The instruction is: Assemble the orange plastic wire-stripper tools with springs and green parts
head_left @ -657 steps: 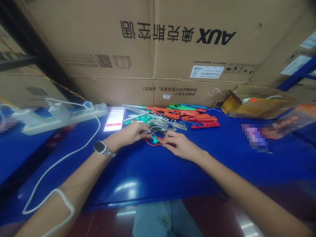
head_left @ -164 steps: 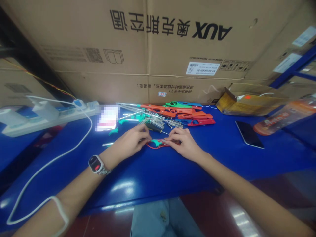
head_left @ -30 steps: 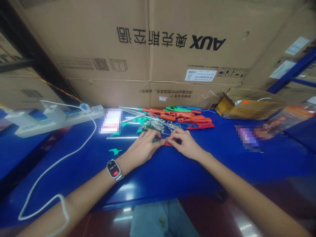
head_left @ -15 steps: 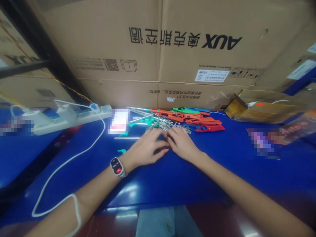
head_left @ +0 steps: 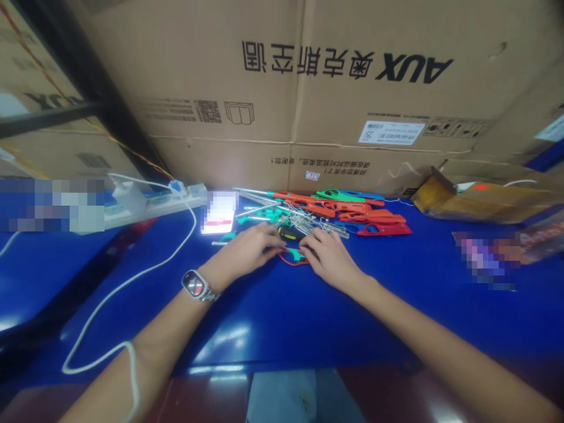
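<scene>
Both of my hands meet over the blue tabletop (head_left: 282, 317). Between their fingertips lies a small teal plastic part (head_left: 296, 254), with a thin red loop (head_left: 294, 264) curving below it. My left hand (head_left: 253, 247) has its fingers pinched at the left end. My right hand (head_left: 328, 254) is closed at the right end, thumb and fingers close together. Just beyond the fingers sits a black and yellow object (head_left: 288, 234), partly hidden. Behind it are a pile of thin metal pieces (head_left: 304, 222) and more teal parts (head_left: 271, 214).
Orange lighter-like handles (head_left: 352, 208), a red one (head_left: 385, 228) and a green one (head_left: 328, 194) lie at the back. A lit phone (head_left: 219, 212) and a power strip (head_left: 196, 192) with a white cable (head_left: 145, 271) are left. A torn cardboard box (head_left: 462, 197) stands right, before a large carton (head_left: 273, 76).
My hands have moved apart slightly, uncovering the teal part, the red loop and the black and yellow object. The left hand shifted left. The whole view has shifted a little.
</scene>
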